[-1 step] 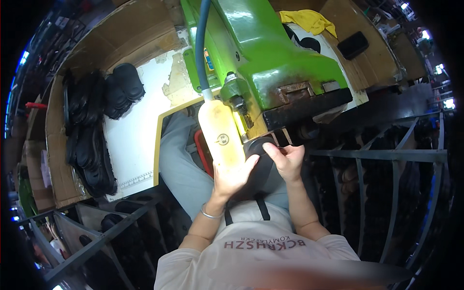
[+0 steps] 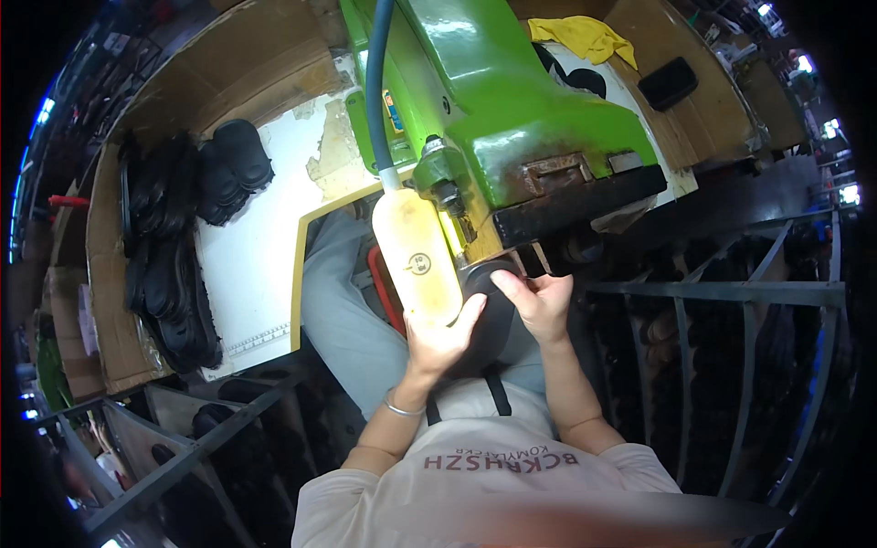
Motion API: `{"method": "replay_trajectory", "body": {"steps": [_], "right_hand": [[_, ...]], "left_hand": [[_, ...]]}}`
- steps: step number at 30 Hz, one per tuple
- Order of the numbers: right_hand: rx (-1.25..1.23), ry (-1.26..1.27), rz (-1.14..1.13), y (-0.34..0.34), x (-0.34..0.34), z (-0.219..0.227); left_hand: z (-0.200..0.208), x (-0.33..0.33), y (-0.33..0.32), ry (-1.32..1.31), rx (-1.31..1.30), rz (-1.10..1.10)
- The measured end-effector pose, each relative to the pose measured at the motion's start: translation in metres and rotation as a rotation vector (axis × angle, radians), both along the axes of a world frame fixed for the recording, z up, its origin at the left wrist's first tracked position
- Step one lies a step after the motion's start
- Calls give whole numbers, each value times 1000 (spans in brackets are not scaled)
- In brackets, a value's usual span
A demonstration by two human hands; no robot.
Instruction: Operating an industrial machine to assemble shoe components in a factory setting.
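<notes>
Both of my hands are closed on a black shoe sole [image 2: 493,324] below the head of a green machine [image 2: 530,119]. My right hand [image 2: 545,306] grips its right side, with the thumb stretched across the top edge. At the left edge, the thumb of my left hand [image 2: 438,342] points up along the sole. A yellow oval lamp [image 2: 416,265] on a blue-grey flexible neck hangs over that hand and hides part of its fingers. The far end of the sole sits close under the machine's metal working parts [image 2: 461,205]; whether they touch, I cannot tell.
On the white tabletop [image 2: 242,274] to the left, stacked black soles [image 2: 164,265] lie against a cardboard wall [image 2: 110,301]. A yellow cloth [image 2: 585,38] and a black block-like object [image 2: 667,84] are at the back right. Metal racks [image 2: 713,292] stand on both sides.
</notes>
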State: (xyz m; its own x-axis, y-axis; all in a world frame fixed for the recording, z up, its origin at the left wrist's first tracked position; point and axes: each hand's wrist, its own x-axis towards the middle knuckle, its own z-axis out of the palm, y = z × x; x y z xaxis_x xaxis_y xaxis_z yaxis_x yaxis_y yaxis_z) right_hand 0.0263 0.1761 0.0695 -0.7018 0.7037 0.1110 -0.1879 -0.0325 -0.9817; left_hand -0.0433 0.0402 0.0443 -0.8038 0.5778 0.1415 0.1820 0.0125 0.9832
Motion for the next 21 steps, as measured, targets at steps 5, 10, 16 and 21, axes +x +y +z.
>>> {"method": "replay_trajectory", "body": {"steps": [5,10,16,21], "right_hand": [[104,-32,88,-13,-11,-4],[448,-116,55,-13,-1,11],[349,-441,-83,58,38,33],[12,156,-642,147,41,45]], "left_hand": [[-5,27,1,-144,296,279],[-5,12,-9,-228,430,252],[3,-43,-20,11,425,449],[-14,-178,-69,413,-107,617]]}}
